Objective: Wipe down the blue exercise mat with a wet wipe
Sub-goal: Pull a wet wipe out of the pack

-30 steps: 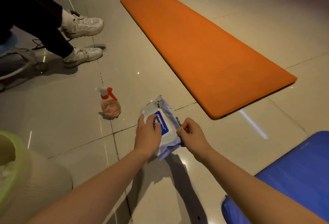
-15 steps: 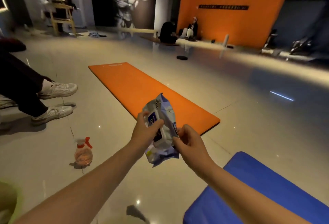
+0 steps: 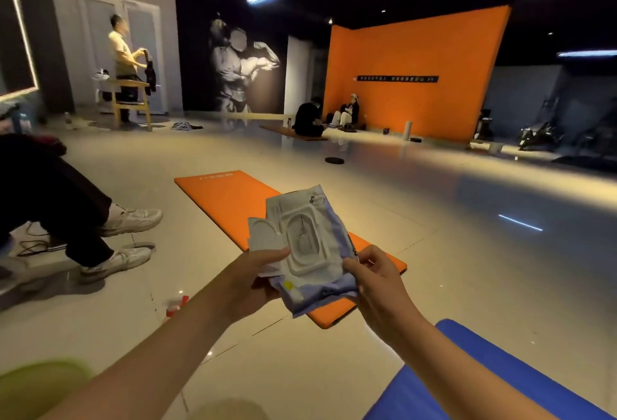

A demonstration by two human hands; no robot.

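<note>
So its open lid (image 3: 263,235) is facing the person, the wipe pack (image 3: 329,222) is being gripped by left hand (image 3: 253,281), apparently pinched by right hand (image 3: 377,282).

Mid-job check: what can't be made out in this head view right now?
All in the head view:
- Blue mat: only a corner shows; bottom edge and right forearm hide the rest.
- Spray bottle: blurred, mostly behind left forearm.
- Wipe pack, gripped by left hand and right hand: lid open; whether a wipe sticks out is too small to tell.
- Green thing, lower left: blurred, cut by the edge.
</note>
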